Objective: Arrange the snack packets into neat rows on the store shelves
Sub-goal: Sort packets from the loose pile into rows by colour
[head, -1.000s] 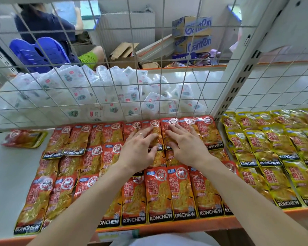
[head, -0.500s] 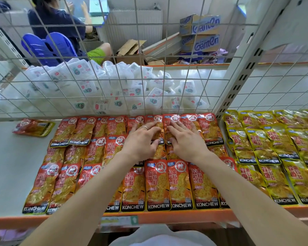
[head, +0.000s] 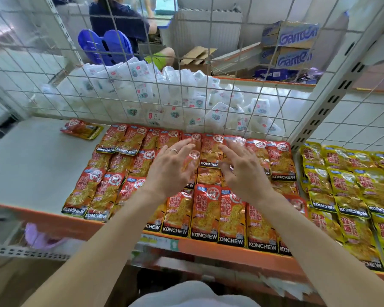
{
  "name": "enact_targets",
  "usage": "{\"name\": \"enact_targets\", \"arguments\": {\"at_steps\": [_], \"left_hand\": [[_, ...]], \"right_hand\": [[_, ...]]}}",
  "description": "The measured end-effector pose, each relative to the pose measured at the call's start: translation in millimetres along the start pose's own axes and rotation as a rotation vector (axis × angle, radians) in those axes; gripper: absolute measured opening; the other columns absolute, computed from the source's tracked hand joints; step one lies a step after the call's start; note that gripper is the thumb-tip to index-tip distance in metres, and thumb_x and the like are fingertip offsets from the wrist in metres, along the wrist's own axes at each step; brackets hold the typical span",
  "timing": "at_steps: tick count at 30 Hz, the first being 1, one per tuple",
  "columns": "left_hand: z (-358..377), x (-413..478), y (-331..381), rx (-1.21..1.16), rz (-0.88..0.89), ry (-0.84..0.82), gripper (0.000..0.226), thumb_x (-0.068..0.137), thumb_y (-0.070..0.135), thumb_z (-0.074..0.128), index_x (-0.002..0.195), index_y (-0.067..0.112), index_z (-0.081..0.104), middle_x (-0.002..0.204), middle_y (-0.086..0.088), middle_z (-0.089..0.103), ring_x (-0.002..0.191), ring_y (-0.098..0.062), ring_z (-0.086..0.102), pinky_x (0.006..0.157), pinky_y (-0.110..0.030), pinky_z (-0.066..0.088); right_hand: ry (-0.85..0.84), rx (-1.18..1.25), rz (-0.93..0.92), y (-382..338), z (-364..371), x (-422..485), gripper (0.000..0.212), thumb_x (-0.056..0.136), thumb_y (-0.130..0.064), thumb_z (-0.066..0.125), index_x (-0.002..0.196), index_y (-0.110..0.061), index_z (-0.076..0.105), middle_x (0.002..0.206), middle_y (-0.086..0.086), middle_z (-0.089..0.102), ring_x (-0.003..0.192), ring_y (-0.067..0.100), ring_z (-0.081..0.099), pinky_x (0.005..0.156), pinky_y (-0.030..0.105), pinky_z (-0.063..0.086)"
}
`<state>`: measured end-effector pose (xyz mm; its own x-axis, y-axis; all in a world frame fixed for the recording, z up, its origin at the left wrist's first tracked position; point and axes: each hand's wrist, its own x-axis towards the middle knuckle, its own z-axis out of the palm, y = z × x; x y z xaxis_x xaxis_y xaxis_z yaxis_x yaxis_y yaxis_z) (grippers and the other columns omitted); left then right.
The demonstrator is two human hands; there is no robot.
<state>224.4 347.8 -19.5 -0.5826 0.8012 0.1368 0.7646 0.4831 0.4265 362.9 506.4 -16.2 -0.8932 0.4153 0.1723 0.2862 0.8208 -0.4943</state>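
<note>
Red KONCHEW snack packets [head: 205, 214] lie in overlapping rows across the white shelf [head: 31, 165] with an orange front lip. My left hand [head: 172, 169], with a ring on one finger, hovers over the middle and back rows with fingers spread. My right hand [head: 242, 171] is beside it, fingers also straight, above a packet [head: 210, 155] in the back row. Neither hand grips anything. One loose red packet [head: 81, 129] lies alone at the back left of the shelf.
Yellow KONCHEW packets [head: 350, 187] fill the bay to the right, past a white slotted upright [head: 326, 103]. A wire mesh [head: 142, 69] closes the back; white packets [head: 175, 100] are heaped behind it. A person sits on a blue chair beyond, near Ganten cartons [head: 290, 45].
Both hands have lifted off the back-row packets and parted slightly, fingers spread wider. The view has shifted right and back, showing more of the shelf's front lip.
</note>
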Motion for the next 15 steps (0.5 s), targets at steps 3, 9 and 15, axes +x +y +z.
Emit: {"name": "enact_targets", "arguments": {"at_steps": [3, 9, 15], "left_hand": [[-11.7, -27.1, -13.1, 0.046, -0.043, 0.043, 0.045, 0.101, 0.033, 0.050, 0.144, 0.018, 0.049, 0.156, 0.001, 0.042, 0.141, -0.021, 0.039, 0.122, -0.045, 0.021], [-30.4, -76.3, -52.4, 0.021, -0.151, 0.152, 0.048, 0.097, 0.036, 0.046, 0.140, 0.016, 0.053, 0.152, 0.001, 0.048, 0.140, -0.019, 0.043, 0.118, -0.050, 0.029], [-53.9, -94.0, -98.7, 0.024, -0.166, 0.201, 0.044, 0.097, 0.033, 0.049, 0.137, 0.016, 0.055, 0.150, 0.002, 0.050, 0.136, -0.019, 0.048, 0.115, -0.047, 0.035]], "right_hand": [[-0.017, 0.046, -0.096, -28.3, 10.5, 2.5, 0.050, 0.101, -0.028, 0.052, 0.149, -0.017, 0.044, 0.162, 0.001, 0.029, 0.150, 0.017, 0.023, 0.125, 0.040, 0.006], [-0.055, 0.063, -0.188, -75.9, 36.8, 7.6, 0.052, 0.100, -0.032, 0.052, 0.149, -0.018, 0.044, 0.163, 0.001, 0.027, 0.151, 0.017, 0.021, 0.125, 0.041, 0.006], [-0.050, 0.046, -0.196, -118.2, 61.0, 24.9, 0.052, 0.100, -0.033, 0.055, 0.149, -0.018, 0.045, 0.162, 0.001, 0.029, 0.151, 0.017, 0.022, 0.125, 0.046, 0.009]]}}
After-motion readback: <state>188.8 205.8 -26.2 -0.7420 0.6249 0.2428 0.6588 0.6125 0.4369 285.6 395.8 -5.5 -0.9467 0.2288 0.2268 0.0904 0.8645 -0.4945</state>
